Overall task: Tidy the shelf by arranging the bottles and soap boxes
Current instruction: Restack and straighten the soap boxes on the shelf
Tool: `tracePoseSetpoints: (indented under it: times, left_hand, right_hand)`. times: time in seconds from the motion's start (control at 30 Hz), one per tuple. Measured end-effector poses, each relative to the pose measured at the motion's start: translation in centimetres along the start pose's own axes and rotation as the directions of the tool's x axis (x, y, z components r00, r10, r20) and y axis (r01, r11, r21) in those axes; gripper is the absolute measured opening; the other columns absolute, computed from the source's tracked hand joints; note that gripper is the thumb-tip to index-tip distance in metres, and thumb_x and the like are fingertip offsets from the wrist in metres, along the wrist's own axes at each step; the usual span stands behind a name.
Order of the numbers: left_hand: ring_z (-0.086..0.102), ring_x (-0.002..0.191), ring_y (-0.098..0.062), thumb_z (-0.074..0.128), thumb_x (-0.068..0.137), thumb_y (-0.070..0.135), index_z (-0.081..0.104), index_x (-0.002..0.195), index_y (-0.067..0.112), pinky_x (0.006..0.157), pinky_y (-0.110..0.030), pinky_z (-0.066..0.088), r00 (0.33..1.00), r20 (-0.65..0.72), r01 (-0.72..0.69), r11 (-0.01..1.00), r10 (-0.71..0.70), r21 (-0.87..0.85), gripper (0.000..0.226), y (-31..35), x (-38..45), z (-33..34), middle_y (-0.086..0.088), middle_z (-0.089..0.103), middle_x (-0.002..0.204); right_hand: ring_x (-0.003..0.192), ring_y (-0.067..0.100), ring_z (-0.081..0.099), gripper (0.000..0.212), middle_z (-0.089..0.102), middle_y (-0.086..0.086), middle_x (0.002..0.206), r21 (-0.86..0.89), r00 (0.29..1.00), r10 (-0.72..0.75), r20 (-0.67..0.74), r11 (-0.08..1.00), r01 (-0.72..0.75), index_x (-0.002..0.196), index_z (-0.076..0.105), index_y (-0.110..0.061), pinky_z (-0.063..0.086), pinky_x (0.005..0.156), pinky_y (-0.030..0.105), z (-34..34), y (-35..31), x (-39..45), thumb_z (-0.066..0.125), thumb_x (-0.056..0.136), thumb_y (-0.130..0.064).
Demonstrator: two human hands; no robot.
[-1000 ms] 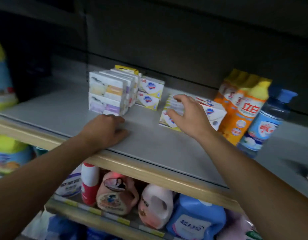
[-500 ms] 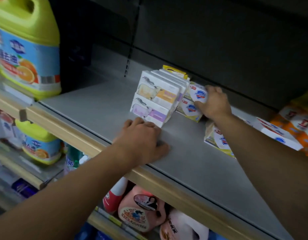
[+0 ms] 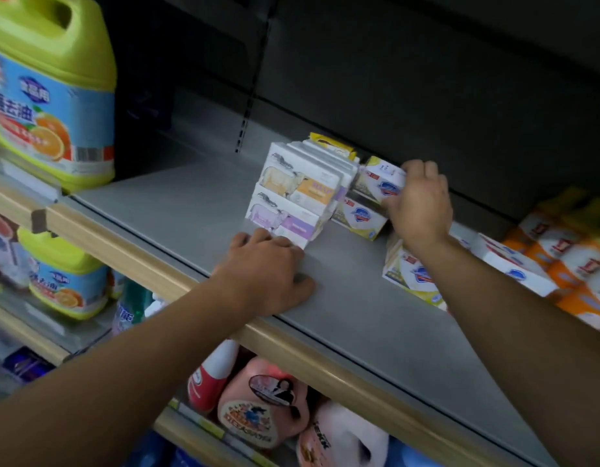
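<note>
On the grey shelf [image 3: 197, 203], the right hand [image 3: 418, 205] grips a soap box [image 3: 379, 180]; the left hand [image 3: 268, 271] rests flat beside the stack [image 3: 298, 193].

White soap boxes [image 3: 293, 193] stacked in rows mid-shelf [image 3: 190, 203]; shield-logo boxes [image 3: 366, 203] just beside, stacked two high. Further shield-logo boxes [image 3: 410, 274] lying rightward, next to orange bottles [image 3: 568, 257].

The right hand [image 3: 418, 203] covered the near end of the upper white shield-logo soap box [image 3: 379, 180], hiding its fingertips. Right of that box, the orange bottles with white labels [image 3: 568, 261] were blurred and cut by the frame edge. Behind it, the yellow-topped packet [image 3: 330, 145] showed only its top
</note>
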State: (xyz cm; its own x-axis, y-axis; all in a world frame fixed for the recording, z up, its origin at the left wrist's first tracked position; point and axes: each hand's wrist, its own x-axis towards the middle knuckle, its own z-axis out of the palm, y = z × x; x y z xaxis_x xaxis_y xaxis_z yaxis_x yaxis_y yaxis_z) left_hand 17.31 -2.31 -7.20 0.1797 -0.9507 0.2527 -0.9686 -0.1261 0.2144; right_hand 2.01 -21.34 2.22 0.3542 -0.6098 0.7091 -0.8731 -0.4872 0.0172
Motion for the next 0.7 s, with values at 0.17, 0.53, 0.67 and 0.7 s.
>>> tracePoseSetpoints:
  times: [0.17, 0.53, 0.67, 0.7]
  left_hand:
    - [0.047, 0.121, -0.028, 0.045, 0.085, 0.064, 0.057, 0.111, 0.027, 0.102, -0.042, 0.036, 0.999, 0.031, 0.019, 1.000, -0.019, -0.006, 0.047, 0.7, -0.5, -1.4, 0.001, 0.059, 0.124]
    - [0.069, 0.098, -0.025, 0.069, 0.086, 0.005, 0.063, 0.111, 0.009, 0.087, -0.044, 0.056, 0.983, -0.118, -0.169, 0.449, 0.141, -0.877, 0.026, 8.9, -1.4, -1.4, -0.011, 0.071, 0.107]
    - [0.071, 0.078, -0.027, 0.067, 0.090, 0.014, 0.064, 0.107, 0.006, 0.067, -0.038, 0.062, 1.000, -0.006, -0.002, 0.227, -0.017, -0.974, 0.019, 12.0, -1.5, -0.3, -0.015, 0.074, 0.097]
    - [0.071, 0.074, -0.030, 0.067, 0.091, 0.018, 0.062, 0.111, 0.005, 0.065, -0.040, 0.062, 0.997, 0.047, 0.057, 0.191, -0.057, -0.980, 0.025, 12.5, -1.4, -0.2, -0.017, 0.074, 0.097]
  right_hand:
    - [0.114, 0.028, 0.048, 0.055, 0.049, 0.006, 0.123, 0.257, 0.998, -0.036, 0.050, 0.966, 0.022, 0.126, 0.053, -0.018, 0.041, 0.094, 0.036, -4.5, 0.1, -5.3, 0.078, 0.078, -0.025]
    - [0.117, 0.015, 0.051, 0.061, 0.053, 0.000, 0.126, 0.587, 0.974, -0.052, 0.219, 0.804, -0.089, 0.131, 0.057, -0.016, 0.032, 0.096, 0.011, -9.2, 2.3, -17.0, 0.081, 0.075, -0.018]
    - [0.125, 0.008, 0.044, 0.078, 0.045, -0.001, 0.135, 0.668, 0.974, 0.027, 0.225, 0.723, -0.175, 0.139, 0.046, -0.017, 0.034, 0.106, 0.017, -9.5, 5.0, -19.3, 0.082, 0.071, -0.010]
    - [0.127, 0.008, 0.043, 0.080, 0.042, -0.002, 0.139, 0.684, 0.965, 0.040, 0.261, 0.698, -0.214, 0.142, 0.043, -0.020, 0.038, 0.107, 0.023, -9.4, 5.5, -19.7, 0.080, 0.072, -0.007]
